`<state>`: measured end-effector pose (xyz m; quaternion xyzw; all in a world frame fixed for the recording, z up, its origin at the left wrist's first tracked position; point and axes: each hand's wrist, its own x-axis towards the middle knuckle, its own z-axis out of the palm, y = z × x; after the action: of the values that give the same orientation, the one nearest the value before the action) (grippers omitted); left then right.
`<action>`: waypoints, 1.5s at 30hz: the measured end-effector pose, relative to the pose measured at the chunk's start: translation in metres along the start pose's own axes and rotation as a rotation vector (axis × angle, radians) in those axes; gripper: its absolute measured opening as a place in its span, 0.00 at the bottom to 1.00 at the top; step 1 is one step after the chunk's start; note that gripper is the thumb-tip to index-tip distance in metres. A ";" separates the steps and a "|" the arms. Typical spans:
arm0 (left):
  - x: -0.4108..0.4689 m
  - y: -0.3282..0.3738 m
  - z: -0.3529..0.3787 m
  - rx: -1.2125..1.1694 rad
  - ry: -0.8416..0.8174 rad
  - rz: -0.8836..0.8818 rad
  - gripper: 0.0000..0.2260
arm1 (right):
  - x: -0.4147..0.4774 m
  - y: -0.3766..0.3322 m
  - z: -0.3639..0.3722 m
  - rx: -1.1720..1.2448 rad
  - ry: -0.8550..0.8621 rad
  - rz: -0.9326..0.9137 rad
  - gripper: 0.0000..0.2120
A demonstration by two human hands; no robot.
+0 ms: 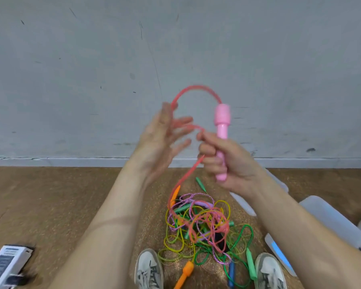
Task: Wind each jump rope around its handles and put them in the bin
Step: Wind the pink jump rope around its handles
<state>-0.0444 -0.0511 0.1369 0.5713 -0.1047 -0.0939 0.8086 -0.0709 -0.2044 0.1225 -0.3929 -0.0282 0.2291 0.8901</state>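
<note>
Pink handle (221, 140) gripped by R hand (229, 163); L hand (161, 140) splayed; bin (329, 220) rim right.

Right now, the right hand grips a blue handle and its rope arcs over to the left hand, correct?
No: the head view shows the handle in the right hand is pink, not blue. Its rope does arc over to the left hand.
</note>
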 end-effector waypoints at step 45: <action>-0.025 -0.018 0.030 0.286 -0.319 -0.231 0.10 | -0.012 -0.031 -0.037 -0.159 0.307 -0.113 0.20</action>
<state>-0.0770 -0.0779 0.1284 0.6660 -0.1772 -0.2591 0.6767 -0.0608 -0.2531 0.1202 -0.4903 0.0680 0.1132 0.8615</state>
